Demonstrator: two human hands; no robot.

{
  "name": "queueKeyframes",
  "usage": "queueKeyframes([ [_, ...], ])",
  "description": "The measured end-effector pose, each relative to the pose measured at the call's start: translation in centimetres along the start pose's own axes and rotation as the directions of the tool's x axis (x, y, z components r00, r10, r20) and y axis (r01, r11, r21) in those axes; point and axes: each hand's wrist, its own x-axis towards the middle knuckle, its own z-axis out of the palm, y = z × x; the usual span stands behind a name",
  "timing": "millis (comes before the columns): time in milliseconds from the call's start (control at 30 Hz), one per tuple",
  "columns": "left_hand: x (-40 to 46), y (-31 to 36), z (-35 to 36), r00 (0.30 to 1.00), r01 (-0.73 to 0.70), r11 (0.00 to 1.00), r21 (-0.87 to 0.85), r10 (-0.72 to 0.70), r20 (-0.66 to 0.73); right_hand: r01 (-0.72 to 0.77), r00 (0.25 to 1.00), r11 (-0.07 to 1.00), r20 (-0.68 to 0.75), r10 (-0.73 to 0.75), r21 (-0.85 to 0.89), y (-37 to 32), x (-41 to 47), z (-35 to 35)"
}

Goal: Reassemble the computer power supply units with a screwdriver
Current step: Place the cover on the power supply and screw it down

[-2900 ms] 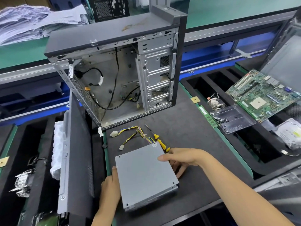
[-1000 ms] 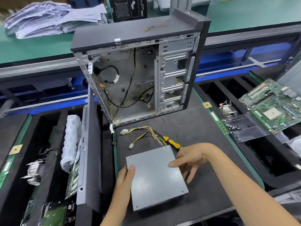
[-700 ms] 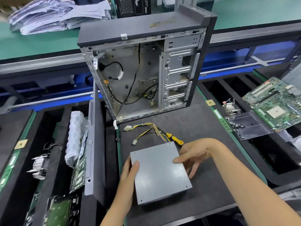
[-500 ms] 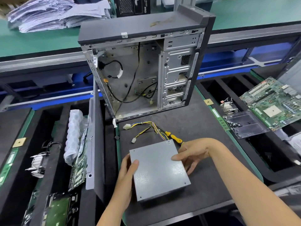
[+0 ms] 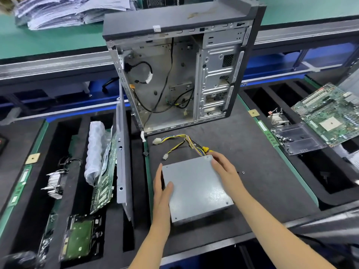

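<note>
A: Any writing you could read?

B: None. The small white sticker (image 5: 156, 28) on the computer case (image 5: 182, 61) was too blurred.

A: And the power supply (image 5: 196, 190)?

B: A flat grey sheet-metal box, dull and smooth, lying on the black foam desk (image 5: 262, 191) in front of the open case. Yellow and black wires (image 5: 182, 141) ran from its far corner.

A: The 2 hands?

B: The left hand (image 5: 162, 188) lay flat-fingered against its left side. The right hand (image 5: 226, 169) curled over the far right corner, beside the yellow screwdriver (image 5: 206, 148).
</note>
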Motion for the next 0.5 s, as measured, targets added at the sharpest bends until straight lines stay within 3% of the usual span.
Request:
queueKeyframes([
  [267, 0.0, -0.5, -0.6, 1.0, -0.018, 1.0, -0.013, 0.019, 0.014, -0.028, 0.993, 0.996, 0.119, 0.018, 0.088, -1.1, -0.7, -0.6],
  [500, 1.3, 0.4, -0.5, 1.0, -0.027, 1.0, 0.016, 0.027, -0.013, 0.033, 0.998, 0.999, 0.047, -0.032, -0.012, -0.6, -0.6, 0.2],
])
